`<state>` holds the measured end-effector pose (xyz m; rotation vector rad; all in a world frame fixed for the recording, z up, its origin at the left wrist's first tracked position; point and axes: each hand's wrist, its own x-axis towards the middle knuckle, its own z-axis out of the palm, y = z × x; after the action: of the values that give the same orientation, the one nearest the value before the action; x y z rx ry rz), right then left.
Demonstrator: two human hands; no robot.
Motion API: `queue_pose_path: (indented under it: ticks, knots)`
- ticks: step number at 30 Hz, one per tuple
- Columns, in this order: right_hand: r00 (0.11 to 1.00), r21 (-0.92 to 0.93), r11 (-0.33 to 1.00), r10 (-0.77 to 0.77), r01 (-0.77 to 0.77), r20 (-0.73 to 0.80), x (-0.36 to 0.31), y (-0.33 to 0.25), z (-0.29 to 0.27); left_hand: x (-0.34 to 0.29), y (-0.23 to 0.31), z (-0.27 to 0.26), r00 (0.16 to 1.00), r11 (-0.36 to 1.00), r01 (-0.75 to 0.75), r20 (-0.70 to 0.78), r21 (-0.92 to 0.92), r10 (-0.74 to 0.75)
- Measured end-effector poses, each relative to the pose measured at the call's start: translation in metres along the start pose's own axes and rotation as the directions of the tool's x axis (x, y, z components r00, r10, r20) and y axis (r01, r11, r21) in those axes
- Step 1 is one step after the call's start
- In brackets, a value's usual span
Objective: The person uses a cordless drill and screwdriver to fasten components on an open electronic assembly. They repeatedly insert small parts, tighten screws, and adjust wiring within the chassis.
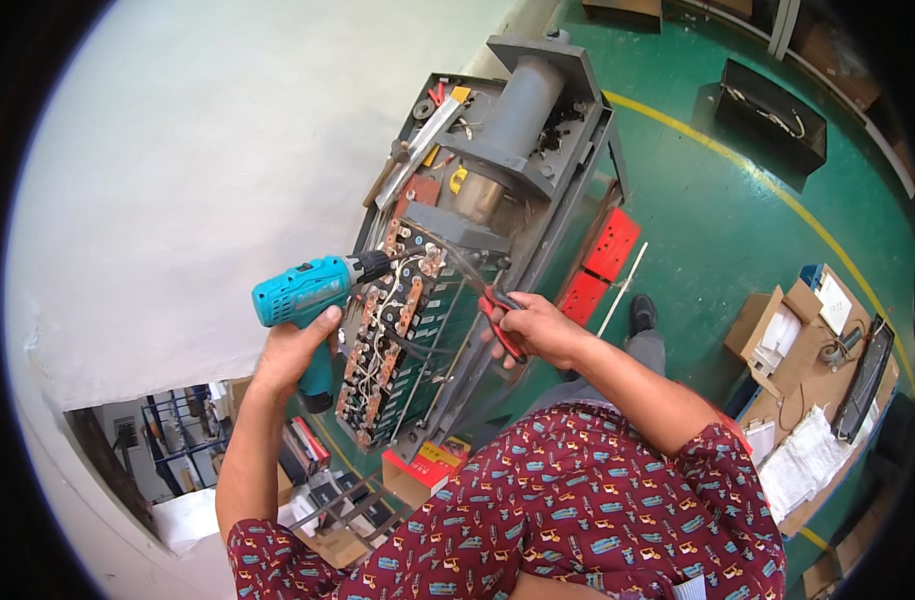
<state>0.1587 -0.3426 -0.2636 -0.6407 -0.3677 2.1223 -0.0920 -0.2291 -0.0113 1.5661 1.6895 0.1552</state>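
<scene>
My left hand (295,352) is wrapped round the grip of a teal cordless drill (305,289). The drill's black chuck (371,265) points right, at the upper part of a long assembly (417,310) with copper bars, white wires and stacked green-and-silver plates. A bit reaches from the chuck toward a bolt near a copper bar; whether it touches cannot be made out. In my right hand (545,328) is a pair of red-handled pliers (499,300). Their long dark jaws extend up and left over the assembly's top end, and the jaw tips are hard to tell from the parts behind.
A grey steel press frame with a cylinder (522,105) holds the assembly; loose tools lie on it. Red bars (599,265) stand along its right side. On the green floor are a black box (772,118) and a cardboard-topped table (812,375). A red-yellow box (424,468) sits below.
</scene>
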Motion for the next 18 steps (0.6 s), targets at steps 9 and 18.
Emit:
queue_pose_path:
  ticks: [9,18]
  knots:
    - [0.991,0.060,0.991,0.117,-0.121,0.057,0.004,-0.023,-0.014,0.004,0.043,0.015,0.985,0.981,0.171,-0.046,0.089,-0.167]
    - [0.980,0.042,0.982,0.179,-0.183,0.082,0.012,-0.029,-0.017,0.007,0.048,0.007,0.986,0.964,0.151,-0.097,0.221,-0.132]
